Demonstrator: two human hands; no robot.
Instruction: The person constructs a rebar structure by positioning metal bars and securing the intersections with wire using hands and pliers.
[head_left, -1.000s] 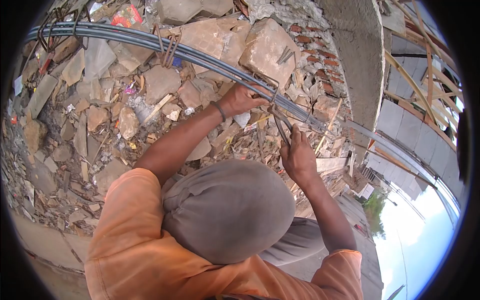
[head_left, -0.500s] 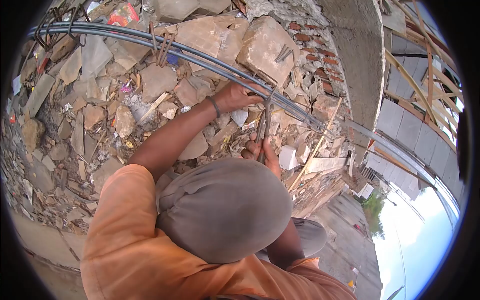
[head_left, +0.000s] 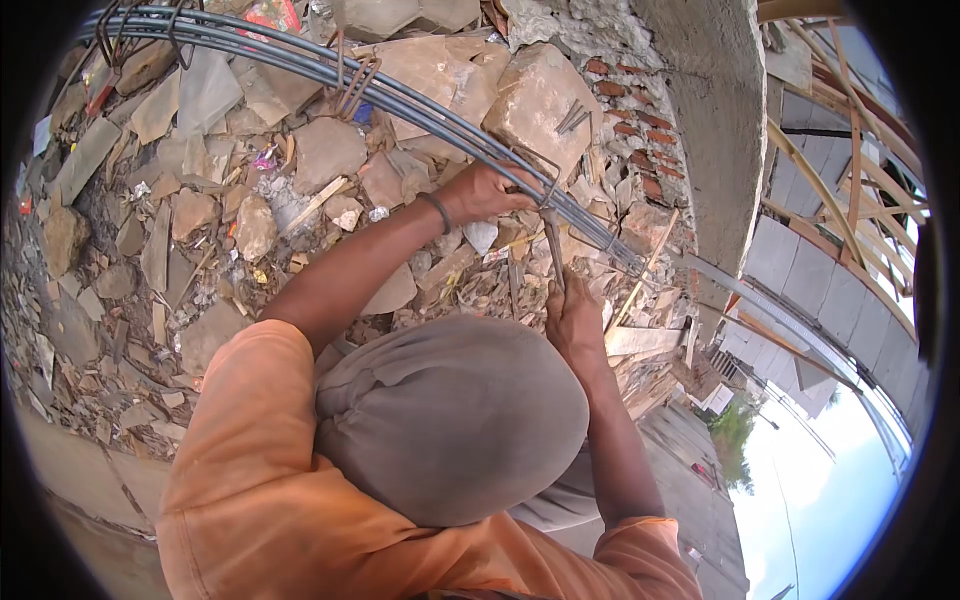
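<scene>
My left hand [head_left: 488,194] grips the long steel rebars [head_left: 420,118] near a bent rebar stirrup [head_left: 545,172]. These bars run in a bundle from the upper left down toward the wall. Held in my right hand [head_left: 575,315] is a pair of pincers [head_left: 554,245], its slim handles pointing down and its head up against the bars, close to my left fingertips. I cannot make out any tie wire in its jaws. More stirrups [head_left: 357,88] hang around the bundle at the left.
Broken concrete and stone rubble [head_left: 325,155] covers the ground. A large block [head_left: 540,110] lies behind the bars, beside a brick-and-concrete wall [head_left: 700,110]. My grey-trousered knee [head_left: 450,420] is in front. Wooden poles [head_left: 820,180] stand at the right.
My right hand has swung right and turned its back upward, and the pincers' handles have come together. My left hand stays on the bars. The view has shifted slightly.
</scene>
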